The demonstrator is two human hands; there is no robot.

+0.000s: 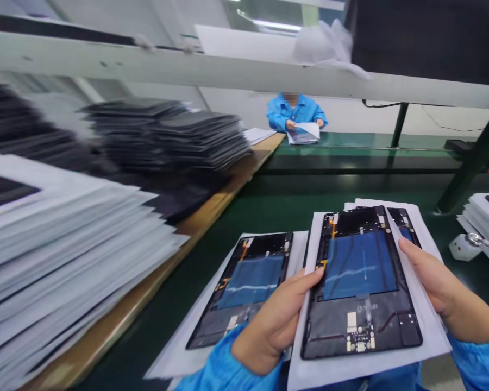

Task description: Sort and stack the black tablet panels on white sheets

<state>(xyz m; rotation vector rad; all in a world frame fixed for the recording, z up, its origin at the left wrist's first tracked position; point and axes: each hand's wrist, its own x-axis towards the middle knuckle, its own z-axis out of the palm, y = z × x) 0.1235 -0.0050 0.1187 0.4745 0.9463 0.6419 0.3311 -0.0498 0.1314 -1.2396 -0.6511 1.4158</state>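
Head view: my left hand (pixel 275 320) and right hand (pixel 440 285) clamp the side edges of an open tablet chassis (pixel 361 282) on its white sheet (pixel 432 331), held between them. I judge thumbs should stay off the blue battery (pixel 358 266); a second chassis (pixel 244 288) lies left of my left hand on the green bench (pixel 269 209).

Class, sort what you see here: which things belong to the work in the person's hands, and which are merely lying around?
In hand:
- left hand and right hand gripping the open tablet
- white sheet under it

Lying about:
- second tablet on the green belt
- white stack, left
- dark stack
- co-worker beyond
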